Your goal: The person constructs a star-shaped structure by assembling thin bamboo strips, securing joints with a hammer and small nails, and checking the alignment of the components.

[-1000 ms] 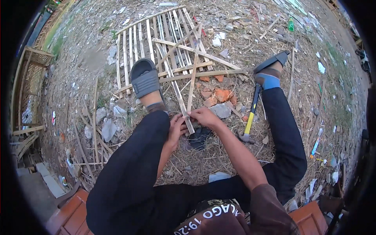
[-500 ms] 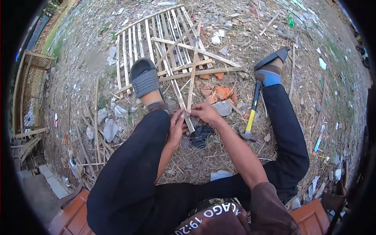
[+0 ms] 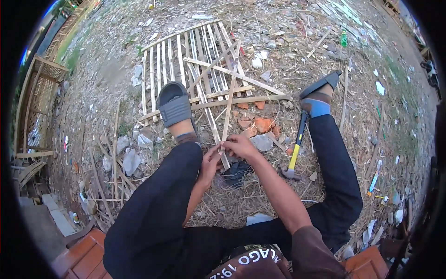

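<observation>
Two thin wooden slats cross close in front of me, a pale slat (image 3: 212, 123) and a browner slat (image 3: 230, 103). My left hand (image 3: 210, 163) is closed around their near ends from the left side. From the right, my right hand (image 3: 240, 146) pinches at the crossing with thumb and fingers; anything small between the fingertips is hidden. The slats' far ends reach over a slatted wooden panel (image 3: 160, 63) lying on the ground. Just beneath my hands lies a crumpled black plastic piece (image 3: 237, 173).
A hammer (image 3: 294, 156) with a yellow and black handle lies by my right foot. Broken orange bricks (image 3: 264, 124) and a grey stone (image 3: 262, 142) are beyond my right hand. Loose sticks (image 3: 114, 153) lie at left, with a lattice frame (image 3: 38, 109) farther out. A green bottle (image 3: 344, 38) lies far right.
The view has tilted slightly, so the ground and panel sit lower in the picture. Both hands stay at the crossing of the slats, with only a small shift of the fingers.
</observation>
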The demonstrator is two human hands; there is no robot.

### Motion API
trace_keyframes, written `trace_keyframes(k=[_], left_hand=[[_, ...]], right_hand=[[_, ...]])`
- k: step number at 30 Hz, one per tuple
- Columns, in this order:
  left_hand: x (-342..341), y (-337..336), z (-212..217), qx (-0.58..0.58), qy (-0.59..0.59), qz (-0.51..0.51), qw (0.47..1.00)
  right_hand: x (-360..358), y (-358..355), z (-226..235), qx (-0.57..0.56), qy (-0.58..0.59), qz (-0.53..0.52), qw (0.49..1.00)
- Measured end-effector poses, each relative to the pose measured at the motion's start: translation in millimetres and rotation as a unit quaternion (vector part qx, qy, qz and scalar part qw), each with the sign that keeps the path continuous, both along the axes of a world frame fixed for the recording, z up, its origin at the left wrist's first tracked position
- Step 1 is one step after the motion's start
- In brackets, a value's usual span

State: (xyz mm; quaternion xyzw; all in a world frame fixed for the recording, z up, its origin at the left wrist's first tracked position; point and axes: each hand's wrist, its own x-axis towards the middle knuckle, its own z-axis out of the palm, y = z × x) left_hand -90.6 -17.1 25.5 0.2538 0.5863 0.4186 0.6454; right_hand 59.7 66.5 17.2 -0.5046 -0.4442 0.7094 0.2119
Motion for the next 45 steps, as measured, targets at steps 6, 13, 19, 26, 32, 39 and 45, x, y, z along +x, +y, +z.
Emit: trace_keyframes(k=[6, 13, 19, 26, 32, 39, 45], left_hand=[[-3, -8, -8, 0.025, 0.004, -0.029, 0.999], [3, -19, 2, 0.013, 0.004, -0.021, 1.000], [-3, -22, -12, 0.013, -0.003, -0.020, 1.000], [-2, -21, -8, 0.000, -0.009, -0.022, 1.000], [-6, -23, -11, 0.013, 0.005, -0.031, 0.999], [1, -24, -7, 0.049, 0.013, 0.029, 0.998], [-1, -23, -8, 0.027, 0.026, 0.036, 0.999]], right_hand=[[-3, 3, 0, 0.048, -0.026, -0.018, 0.998], [-3, -9, 18, 0.002, 0.032, -0.098, 0.995], [-12, -12, -2, 0.027, 0.037, -0.146, 0.988], [-17, 6, -4, 0.031, -0.007, -0.109, 0.994], [-23, 7, -8, 0.018, -0.018, -0.080, 0.996], [-18, 9, -26, 0.095, -0.093, -0.056, 0.990], [-20, 12, -36, 0.178, -0.138, -0.028, 0.974]])
